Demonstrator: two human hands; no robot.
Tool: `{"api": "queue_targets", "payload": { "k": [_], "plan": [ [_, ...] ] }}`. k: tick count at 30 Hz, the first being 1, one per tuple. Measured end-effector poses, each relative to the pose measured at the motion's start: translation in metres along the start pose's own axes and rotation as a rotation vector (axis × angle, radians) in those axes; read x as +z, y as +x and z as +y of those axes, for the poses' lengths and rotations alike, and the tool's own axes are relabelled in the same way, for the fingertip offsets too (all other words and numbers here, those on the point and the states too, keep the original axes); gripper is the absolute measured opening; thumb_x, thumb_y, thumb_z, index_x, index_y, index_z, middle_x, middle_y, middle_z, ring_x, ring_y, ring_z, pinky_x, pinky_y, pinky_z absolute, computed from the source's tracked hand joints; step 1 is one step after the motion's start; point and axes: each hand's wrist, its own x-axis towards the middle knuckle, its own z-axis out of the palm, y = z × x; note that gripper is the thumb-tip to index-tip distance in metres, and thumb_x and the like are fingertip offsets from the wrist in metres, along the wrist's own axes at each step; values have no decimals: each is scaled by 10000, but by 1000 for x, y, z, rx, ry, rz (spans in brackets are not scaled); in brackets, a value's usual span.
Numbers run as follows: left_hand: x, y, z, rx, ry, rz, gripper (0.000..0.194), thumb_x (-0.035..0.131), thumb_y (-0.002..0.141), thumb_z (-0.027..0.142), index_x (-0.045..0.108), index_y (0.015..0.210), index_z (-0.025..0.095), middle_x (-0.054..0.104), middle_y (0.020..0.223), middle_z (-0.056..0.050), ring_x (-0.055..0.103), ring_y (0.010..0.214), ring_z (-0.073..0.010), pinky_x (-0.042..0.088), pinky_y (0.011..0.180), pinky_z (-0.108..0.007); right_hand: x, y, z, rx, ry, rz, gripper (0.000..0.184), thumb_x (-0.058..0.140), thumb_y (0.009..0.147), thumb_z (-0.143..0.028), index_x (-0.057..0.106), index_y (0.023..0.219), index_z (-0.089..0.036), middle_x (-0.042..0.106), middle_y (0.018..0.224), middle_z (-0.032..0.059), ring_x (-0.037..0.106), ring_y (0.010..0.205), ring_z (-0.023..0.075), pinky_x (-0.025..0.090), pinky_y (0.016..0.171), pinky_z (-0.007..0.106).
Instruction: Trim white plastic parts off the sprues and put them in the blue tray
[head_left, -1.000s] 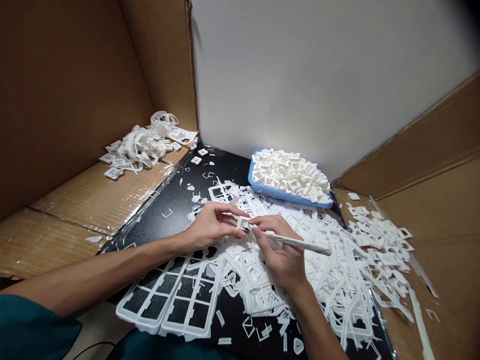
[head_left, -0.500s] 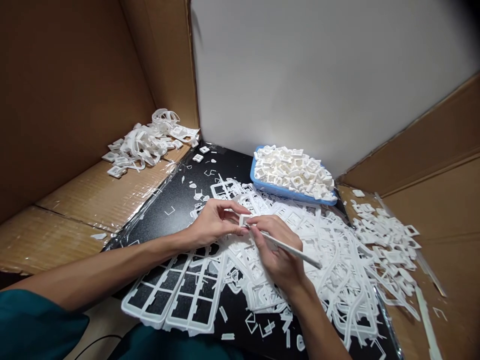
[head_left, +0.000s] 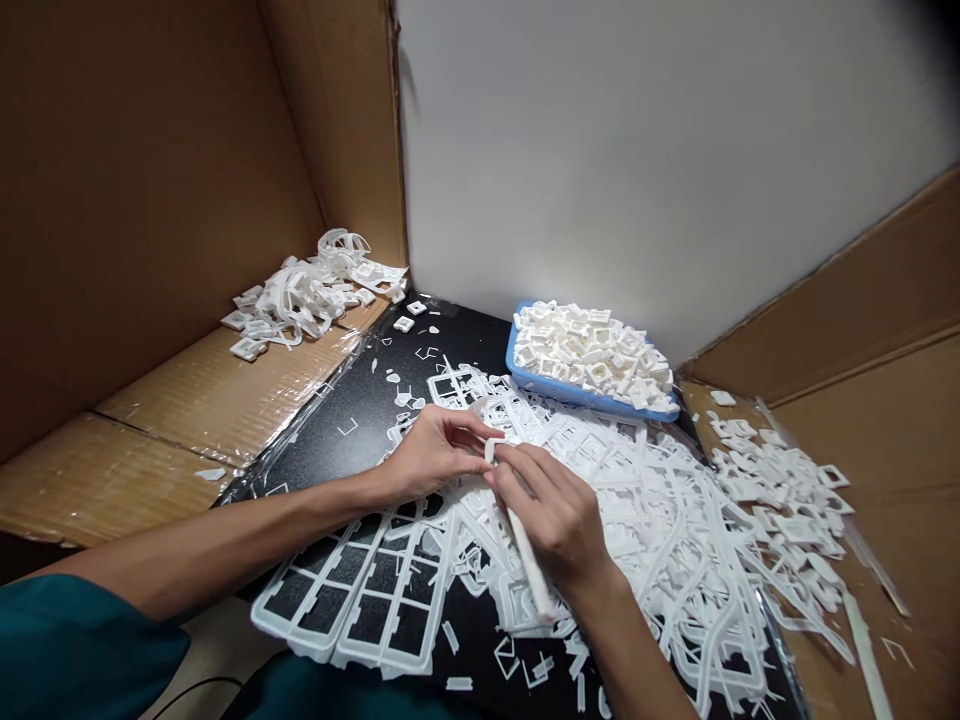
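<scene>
My left hand (head_left: 431, 455) pinches a small white square plastic piece (head_left: 491, 448) over a black mat (head_left: 352, 410). My right hand (head_left: 551, 515) is closed round a white pen-like tool (head_left: 529, 565), whose tip meets that piece. Its handle points back toward me, under my palm. Both hands hover above a heap of white plastic frame offcuts (head_left: 660, 530). White grid frames (head_left: 360, 595) lie under my left forearm.
A blue tray (head_left: 517, 368) heaped with small white square parts stands at the back by the white wall. More white scraps lie on the cardboard ledge at the left (head_left: 300, 295) and on the right cardboard (head_left: 780, 480). Cardboard walls enclose both sides.
The tool in my right hand has swung from pointing right to pointing down toward me. My hands stay together on the small piece; the view shifted slightly.
</scene>
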Motion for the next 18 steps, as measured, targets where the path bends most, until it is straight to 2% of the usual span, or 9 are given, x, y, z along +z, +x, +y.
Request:
{"api": "queue_targets", "payload": {
  "k": [4,8,11,14,16,18],
  "plan": [
    [1,0,0,-31,-6,-4,331,951,646,144,810,941,88,769,768,-42,720,664,-146,568,616,-221,2,1,-1,-156,-161,24,139,701,971,-67,728,930,-197,838,1072,157,819,965,298,700,732,394],
    [0,0,1,-25,26,-47,246,899,679,114,702,825,103,698,784,4,640,606,-77,463,536,-148,4,-2,-2,-156,-130,32,182,688,969,-56,730,946,-231,839,1105,129,819,994,295,712,746,412],
    [0,-2,2,-20,25,-97,266,898,721,158,672,854,116,716,898,-16,633,614,-66,440,523,-143,5,-7,2,-57,-45,31,197,672,993,-73,733,972,-259,837,1139,98,819,1025,280,714,773,408],
    [2,-7,2,-4,76,-230,272,916,763,220,729,931,115,767,989,-70,692,711,-109,532,604,-194,3,-16,15,96,-10,92,151,687,1006,-100,742,1008,-240,815,1230,130,818,1043,282,695,784,385],
    [4,-9,1,-35,75,-313,319,932,783,276,777,1007,110,786,949,-85,715,735,-128,579,664,-231,1,-23,26,207,-15,139,139,684,1013,-113,745,1071,-224,794,1291,149,816,1044,286,669,802,384],
    [5,-8,-1,-61,50,-314,403,960,770,324,795,1068,109,793,903,-83,724,717,-134,585,660,-238,0,-30,35,314,-21,153,154,674,1024,-138,750,1128,-223,811,1251,130,818,1017,279,637,811,377]
  ]
}}
